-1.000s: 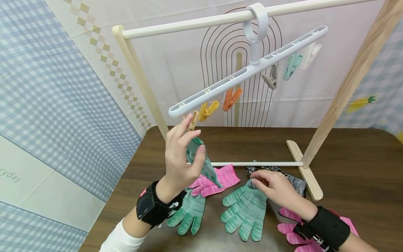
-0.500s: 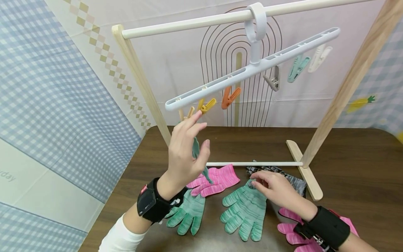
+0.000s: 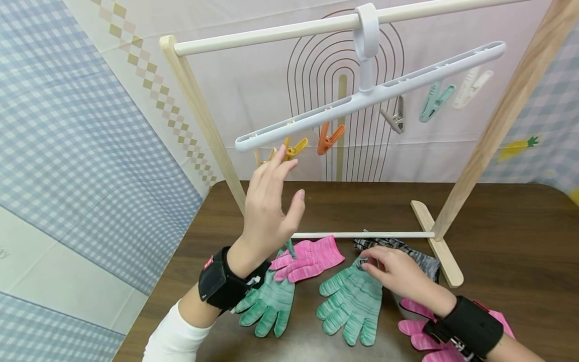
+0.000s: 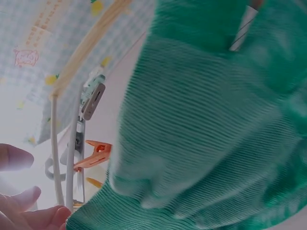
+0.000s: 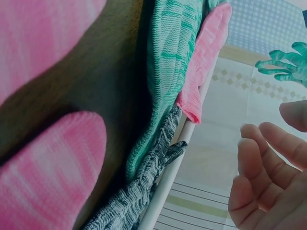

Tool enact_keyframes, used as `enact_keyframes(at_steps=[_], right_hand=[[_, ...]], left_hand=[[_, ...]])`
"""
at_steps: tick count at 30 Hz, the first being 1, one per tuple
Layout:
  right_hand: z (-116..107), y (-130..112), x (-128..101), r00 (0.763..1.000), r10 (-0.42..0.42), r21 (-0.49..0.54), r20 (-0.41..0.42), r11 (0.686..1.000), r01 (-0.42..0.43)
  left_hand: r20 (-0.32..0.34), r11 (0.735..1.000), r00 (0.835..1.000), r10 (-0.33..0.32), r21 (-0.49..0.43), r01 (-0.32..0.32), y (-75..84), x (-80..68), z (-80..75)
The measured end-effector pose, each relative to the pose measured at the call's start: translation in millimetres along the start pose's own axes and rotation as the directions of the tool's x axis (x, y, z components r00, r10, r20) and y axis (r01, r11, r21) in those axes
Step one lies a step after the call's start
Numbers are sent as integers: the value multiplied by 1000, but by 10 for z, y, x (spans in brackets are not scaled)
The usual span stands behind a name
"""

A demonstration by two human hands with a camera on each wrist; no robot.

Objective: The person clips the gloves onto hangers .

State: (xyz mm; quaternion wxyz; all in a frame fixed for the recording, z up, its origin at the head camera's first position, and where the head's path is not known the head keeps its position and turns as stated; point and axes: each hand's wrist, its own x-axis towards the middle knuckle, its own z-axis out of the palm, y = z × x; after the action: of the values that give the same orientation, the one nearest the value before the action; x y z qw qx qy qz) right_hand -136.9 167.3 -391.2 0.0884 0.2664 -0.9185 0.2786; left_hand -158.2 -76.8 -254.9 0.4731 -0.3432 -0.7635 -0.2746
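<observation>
My left hand (image 3: pixel 269 211) is raised before the left end of a white clip hanger (image 3: pixel 366 75), fingers extended and thumb apart. Behind it hangs a green glove, mostly hidden in the head view; it fills much of the left wrist view as a ribbed green glove (image 4: pixel 192 120). Just past the fingertips are a wooden clip (image 3: pixel 273 154) and a yellow clip (image 3: pixel 297 148). My right hand (image 3: pixel 398 274) hovers with loosely bent fingers and holds nothing. Below it lie a mint green glove (image 3: pixel 353 301) and a grey-black glove (image 3: pixel 425 261).
Orange, grey, teal and white clips hang farther right along the hanger, which hooks over a rack's white top rod (image 3: pixel 271 34). A pink glove (image 3: pixel 312 259) and another green glove (image 3: pixel 271 306) lie left; more pink (image 3: pixel 413 329) lies under the right wrist.
My left hand has let go near the wooden clip and straightened its fingers. The hanger has swung and levelled somewhat, its left end rising. My right hand stays put.
</observation>
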Motion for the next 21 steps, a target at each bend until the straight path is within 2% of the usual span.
enact_keyframes(at_steps=[10, 21], right_hand=[[-10, 11, 1, 1000, 5, 9, 24, 1000, -5], [-7, 22, -11, 999, -5, 7, 44, 1000, 5]], left_hand=[[46, 999, 998, -35, 21, 34, -18, 101, 25], [77, 996, 993, -91, 24, 90, -90, 103, 63]])
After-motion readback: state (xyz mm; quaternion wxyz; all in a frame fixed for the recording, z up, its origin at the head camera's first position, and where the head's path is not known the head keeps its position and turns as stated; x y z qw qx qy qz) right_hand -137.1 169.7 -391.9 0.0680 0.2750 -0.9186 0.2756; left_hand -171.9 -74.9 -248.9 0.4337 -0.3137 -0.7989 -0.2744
